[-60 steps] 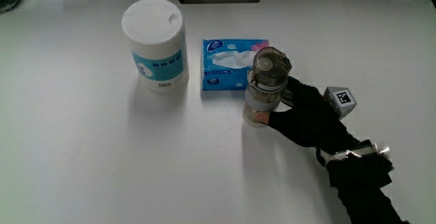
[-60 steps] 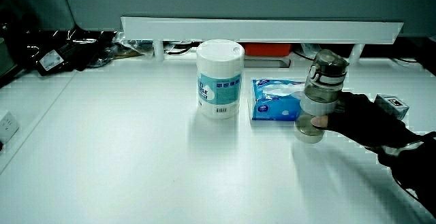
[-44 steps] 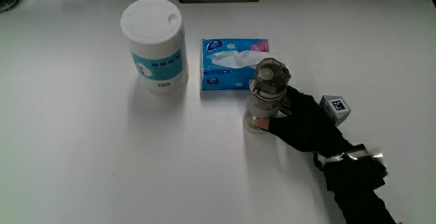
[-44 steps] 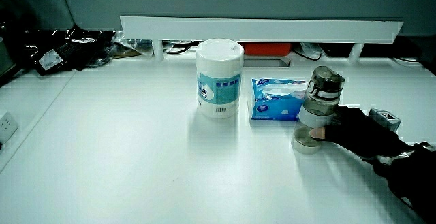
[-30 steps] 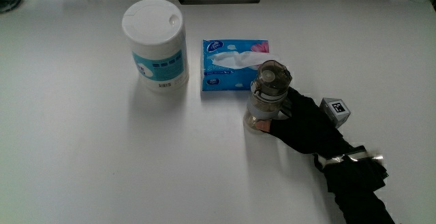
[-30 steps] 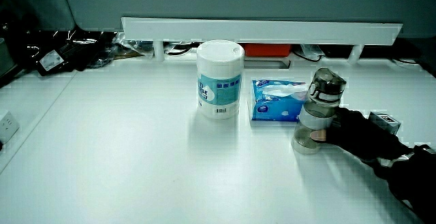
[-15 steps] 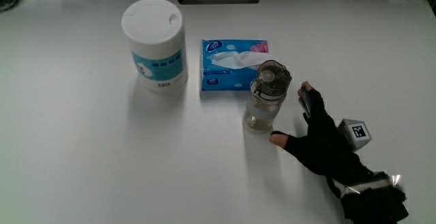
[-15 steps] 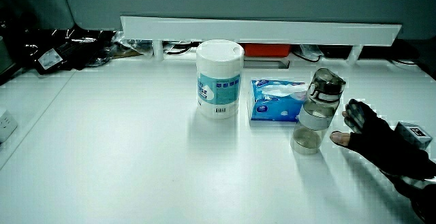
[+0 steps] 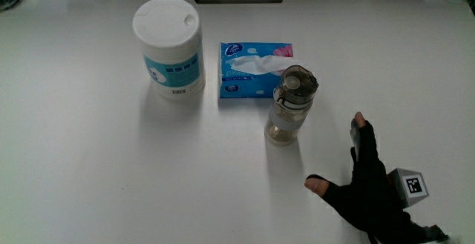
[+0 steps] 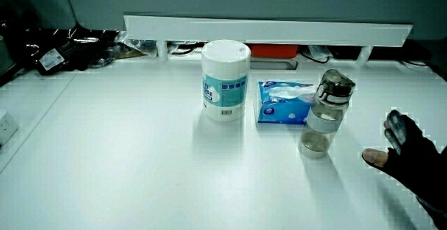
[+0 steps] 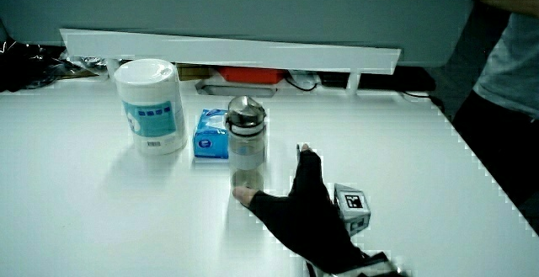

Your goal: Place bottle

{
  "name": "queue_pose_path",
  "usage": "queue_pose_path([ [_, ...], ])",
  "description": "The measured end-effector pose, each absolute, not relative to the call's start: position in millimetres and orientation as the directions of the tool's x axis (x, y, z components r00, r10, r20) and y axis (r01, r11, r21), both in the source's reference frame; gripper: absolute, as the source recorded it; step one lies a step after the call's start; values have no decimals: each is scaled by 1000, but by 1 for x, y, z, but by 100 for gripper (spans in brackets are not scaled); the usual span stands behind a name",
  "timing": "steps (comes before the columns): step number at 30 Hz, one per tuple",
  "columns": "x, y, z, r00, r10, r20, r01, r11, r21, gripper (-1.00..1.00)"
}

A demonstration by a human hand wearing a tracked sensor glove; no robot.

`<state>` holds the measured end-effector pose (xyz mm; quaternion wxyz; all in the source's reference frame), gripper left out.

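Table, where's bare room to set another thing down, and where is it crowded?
Bare: the wide table stretch nearer the person than the wipes canister. Crowded: the canister, tissue pack and bottle sit clustered, with the open hand beside the bottle.

Bright, even light from above on the white table (image 9: pixel 89 162). Soft gray shadows just beside the bottle (image 9: pixel 290 104) and under the fingers (image 9: pixel 361 136). Fingertips perhaps a little blurred. Bluish, dimmer in both side views.
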<state>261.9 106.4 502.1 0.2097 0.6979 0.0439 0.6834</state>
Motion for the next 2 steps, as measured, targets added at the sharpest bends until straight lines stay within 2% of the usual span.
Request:
queue_pose_path([
  [2, 265, 117, 501, 78, 348, 934, -212, -910, 356, -100],
])
